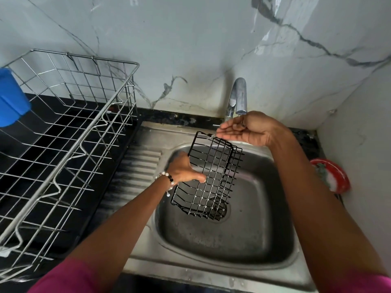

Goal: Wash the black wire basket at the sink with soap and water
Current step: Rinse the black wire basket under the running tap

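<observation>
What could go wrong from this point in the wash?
1. The left hand alone grips the black wire basket by one side, tilted above the sink; wet wires could slip and the basket could drop into the bowl.
2. The right hand is cupped open right under the tap, beside the basket's top corner; it may catch on the wire ends.
3. The soap dish sits at the counter's far right edge, so reaching for it could knock it.

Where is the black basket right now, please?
In the head view, the black basket is held tilted over the sink, gripped by the left hand, its top corner just below the right hand under the tap.
</observation>
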